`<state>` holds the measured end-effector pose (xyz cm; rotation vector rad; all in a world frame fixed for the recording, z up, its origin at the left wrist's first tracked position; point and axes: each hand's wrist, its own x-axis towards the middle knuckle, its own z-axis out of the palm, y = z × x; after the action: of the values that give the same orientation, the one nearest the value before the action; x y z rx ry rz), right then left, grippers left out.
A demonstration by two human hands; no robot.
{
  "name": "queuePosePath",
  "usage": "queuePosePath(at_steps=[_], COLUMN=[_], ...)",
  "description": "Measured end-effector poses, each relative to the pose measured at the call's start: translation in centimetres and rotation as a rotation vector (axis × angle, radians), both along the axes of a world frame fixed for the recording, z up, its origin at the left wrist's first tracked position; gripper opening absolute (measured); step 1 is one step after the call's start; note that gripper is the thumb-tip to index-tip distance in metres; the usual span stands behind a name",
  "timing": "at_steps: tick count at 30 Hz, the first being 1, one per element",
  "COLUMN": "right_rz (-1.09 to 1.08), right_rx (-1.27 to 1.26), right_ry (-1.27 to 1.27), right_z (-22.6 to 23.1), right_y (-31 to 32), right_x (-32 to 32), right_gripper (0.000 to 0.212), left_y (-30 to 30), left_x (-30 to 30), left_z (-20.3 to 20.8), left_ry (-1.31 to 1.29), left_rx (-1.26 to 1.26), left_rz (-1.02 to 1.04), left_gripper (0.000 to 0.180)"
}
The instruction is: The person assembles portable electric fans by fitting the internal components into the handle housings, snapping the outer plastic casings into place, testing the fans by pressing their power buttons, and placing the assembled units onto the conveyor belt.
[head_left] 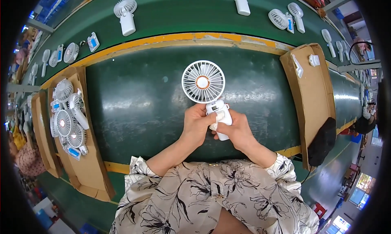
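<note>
A white handheld fan [219, 108] is between my two hands over the green worktop. Its round grille, with an orange ring at the hub, points away from me, and the handle slants toward my right. My left hand [194, 122] is closed on the left side of the handle, just below the fan head. From the right, my right hand [240, 132] grips the lower handle. Both thumbs lie on the front of the handle, their tips covered in something white. The fingers behind the handle are mostly hidden.
On my left, a cardboard tray [87, 162] holds several white fans and small parts. Another cardboard tray [309, 99] at right has a couple of white pieces and a black cloth [321, 142]. Beyond the yellow edge, a green conveyor belt [179, 14] carries fans.
</note>
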<state>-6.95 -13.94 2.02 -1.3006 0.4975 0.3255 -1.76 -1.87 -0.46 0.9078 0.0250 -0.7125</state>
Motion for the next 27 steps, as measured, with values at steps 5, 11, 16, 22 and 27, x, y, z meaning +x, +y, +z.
queuePosePath(at_steps=[5,11,16,22,27], right_rz=[-0.057,0.259,-0.108,-0.213,0.065], right_rx=[0.13,-0.41,-1.323,-1.69,-1.836], right_ry=[-0.001,-0.25,-0.386,-0.124,-0.093], right_z=[0.6,3.4,6.0,3.6,-0.1], right_y=[-1.3,-7.6,-18.4,-31.8,-35.5], right_x=[0.8,5.1,11.6,19.7,24.9], right_gripper=[0.022,0.037,0.04,0.049,0.085], left_y=[-1.4,-3.8,-5.0,-9.6,-11.7], left_x=[1.4,10.7,24.0,27.5,19.7], left_z=[0.6,3.8,3.4,2.8,2.9], left_ry=[0.009,-0.26,-0.976,-1.121,-1.714], left_rx=[0.117,0.241,1.415,1.757,1.235], left_rz=[-0.093,0.041,0.323,0.419,0.445], left_gripper=[0.038,0.025,0.054,0.069,0.052])
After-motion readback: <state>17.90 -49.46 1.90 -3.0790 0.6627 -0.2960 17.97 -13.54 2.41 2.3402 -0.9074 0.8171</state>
